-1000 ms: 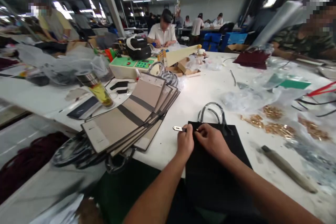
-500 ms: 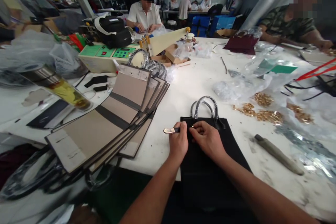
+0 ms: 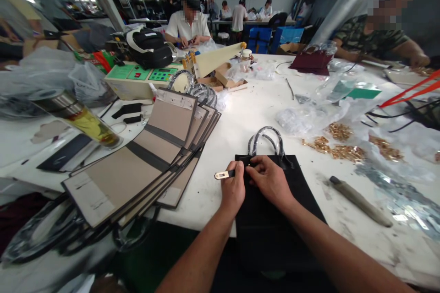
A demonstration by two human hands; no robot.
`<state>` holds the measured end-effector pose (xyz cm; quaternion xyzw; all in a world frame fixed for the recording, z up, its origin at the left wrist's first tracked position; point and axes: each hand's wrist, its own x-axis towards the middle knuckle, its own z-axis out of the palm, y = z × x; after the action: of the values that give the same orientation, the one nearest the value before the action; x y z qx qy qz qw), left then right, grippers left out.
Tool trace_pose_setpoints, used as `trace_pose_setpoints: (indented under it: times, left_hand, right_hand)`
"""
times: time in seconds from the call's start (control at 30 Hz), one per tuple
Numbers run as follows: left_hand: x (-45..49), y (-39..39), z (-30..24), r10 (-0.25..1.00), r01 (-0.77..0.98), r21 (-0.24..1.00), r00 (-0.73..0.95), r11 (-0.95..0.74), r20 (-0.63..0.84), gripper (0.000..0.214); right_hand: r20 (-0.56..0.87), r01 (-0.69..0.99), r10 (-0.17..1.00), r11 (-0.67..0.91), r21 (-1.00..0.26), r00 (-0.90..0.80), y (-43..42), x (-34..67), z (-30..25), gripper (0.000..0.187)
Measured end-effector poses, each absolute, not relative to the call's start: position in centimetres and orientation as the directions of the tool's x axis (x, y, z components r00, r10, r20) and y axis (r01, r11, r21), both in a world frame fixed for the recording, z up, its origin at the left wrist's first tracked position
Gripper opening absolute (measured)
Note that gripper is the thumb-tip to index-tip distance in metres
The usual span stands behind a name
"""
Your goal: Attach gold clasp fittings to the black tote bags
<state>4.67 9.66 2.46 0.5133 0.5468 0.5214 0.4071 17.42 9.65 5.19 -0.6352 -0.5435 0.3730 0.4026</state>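
A black handbag (image 3: pixel 282 229) lies before me at the table's edge, its plastic-wrapped handles (image 3: pixel 267 133) pointing away. My left hand (image 3: pixel 233 184) is closed around a black strap with a gold metal end plate (image 3: pixel 224 175), which sticks out to the left of the fist. My right hand (image 3: pixel 270 178) has its thumb and fingers pinched together over the bag's upper part, just beside the left thumb. A tiny gold-coloured piece (image 3: pixel 249 165) shows at those fingertips; its kind is too small to make out.
Stacked flat bag panels (image 3: pixel 130 174) fan out on the left, near a glass tumbler (image 3: pixel 85 121). To the right are gold hardware pieces (image 3: pixel 347 152), a dark-tipped tool (image 3: pixel 360 201) and clear plastic (image 3: pixel 295 119). A sealing machine (image 3: pixel 137 82) stands behind; co-workers (image 3: pixel 188 23) sit beyond.
The view has tilted up slightly. Both hands stay at nearly the same place on the bag, and the gold strap end has turned a little.
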Motion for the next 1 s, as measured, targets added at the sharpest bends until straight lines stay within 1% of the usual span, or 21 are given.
trace_pose_setpoints:
  times: [0.1, 0.2, 0.33, 0.4, 0.5, 0.63, 0.83, 0.97, 1.0]
  left_hand:
    - [4.7, 9.7, 2.3, 0.984, 0.124, 0.989, -0.149, -0.078, 0.096, 0.038]
    - [4.7, 9.7, 2.0, 0.978, 0.134, 0.988, -0.185, -0.070, 0.095, 0.037]
    - [4.7, 9.8, 2.0, 0.978, 0.123, 0.990, -0.187, -0.067, 0.090, 0.034]
    - [4.7, 9.8, 2.1, 0.979, 0.115, 0.990, -0.174, -0.086, 0.105, 0.033]
    - [4.7, 9.7, 2.5, 0.979, 0.123, 0.987, -0.161, -0.105, 0.124, 0.034]
    - [4.8, 9.8, 2.5, 0.981, 0.144, 0.985, -0.155, -0.092, 0.114, 0.036]
    - [4.8, 10.1, 2.2, 0.980, 0.213, 0.969, -0.128, -0.125, 0.155, 0.040]
    - [4.9, 10.6, 2.2, 0.972, 0.276, 0.957, -0.185, -0.090, 0.145, 0.043]
    - [4.9, 10.7, 2.1, 0.969, 0.284, 0.956, -0.207, -0.071, 0.134, 0.043]
  right_hand:
    - [-0.035, 0.339, 0.987, -0.086, -0.937, 0.156, 9.4, 17.4, 4.9, 0.028]
    - [-0.045, 0.285, 0.992, -0.078, -0.955, 0.121, 9.1, 17.7, 4.8, 0.026]
    - [-0.065, 0.377, 0.997, -0.077, -0.923, 0.044, 9.0, 18.2, 5.4, 0.026]
    - [-0.088, 0.397, 0.996, -0.081, -0.914, 0.000, 9.3, 18.2, 5.6, 0.027]
    - [-0.123, 0.341, 0.991, -0.099, -0.935, -0.048, 9.8, 18.0, 5.6, 0.027]
    - [-0.151, 0.243, 0.988, -0.139, -0.960, -0.031, 10.1, 17.7, 5.1, 0.025]
    - [-0.098, 0.192, 0.995, -0.100, -0.976, 0.023, 9.6, 17.6, 5.1, 0.020]
    - [-0.012, 0.192, 1.000, -0.016, -0.981, 0.022, 8.3, 18.9, 6.6, 0.016]
    - [0.019, 0.232, 0.999, 0.011, -0.973, 0.031, 8.0, 19.8, 7.0, 0.016]
